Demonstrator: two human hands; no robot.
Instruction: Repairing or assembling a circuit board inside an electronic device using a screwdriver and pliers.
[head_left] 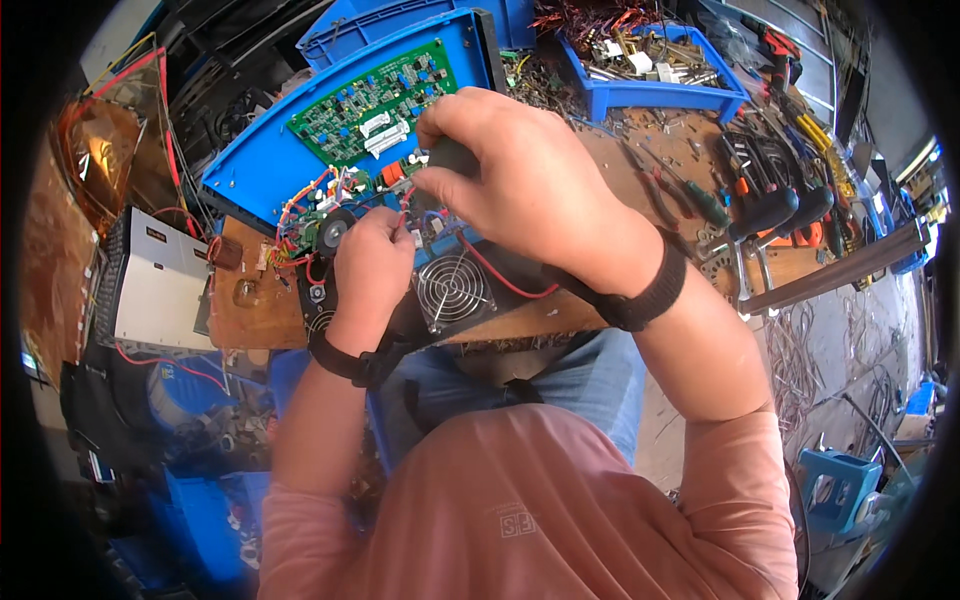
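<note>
An opened electronic device lies before me, its blue casing panel (250,165) tilted up and carrying a green circuit board (375,100). My right hand (530,175) curls around a dark, thick handle (455,160) that looks like a screwdriver's; its tip is hidden among the parts. Just left of it, my left hand (375,262) is closed in a pinch beside a red wire, low in the device; what its fingertips grip cannot be made out. A round metal fan guard (453,290) sits on the near side of the chassis. Beside my left fingers is a round dark component (334,232).
Pliers (657,195), a green-handled screwdriver (708,203) and several other tools lie on the wooden bench (600,150) to the right. A blue bin (665,95) of metal pieces stands behind. At the left is a white-and-black box (155,285); blue crates lie below.
</note>
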